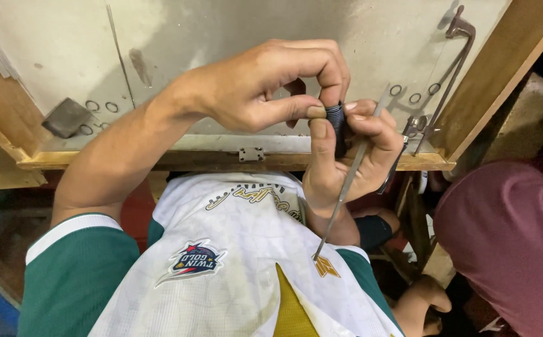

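While both hands meet just above the near edge of the pale, scuffed metal tabletop (221, 37), the left hand (265, 84) arches over from the left with its thumb and forefinger pinched on the top of a small dark ribbed cylinder (337, 122). That grip is clenched on the cylinder, fingertips pressing its upper end. The right hand (346, 159) comes up from below, its thumb lying against the lower side of the same cylinder, so the piece sits trapped between the 2 hands, upright and slightly tilted. Across the right palm runs a thin, flat metal rod (346, 181), held by the curled fingers; its lower tip points down toward the white and green jersey (234, 274), its upper end rising past the knuckles.

Several small metal rings (101, 107) lie on the tabletop at the left, near a dark grey flat block (65, 117); more rings lie at the right. A bent brown metal bar (455, 56) leans at the far right by the wooden frame (502, 68). A small hinge (251, 153) sits on the near edge. At the right, a maroon cloth (508, 237) covers another person.
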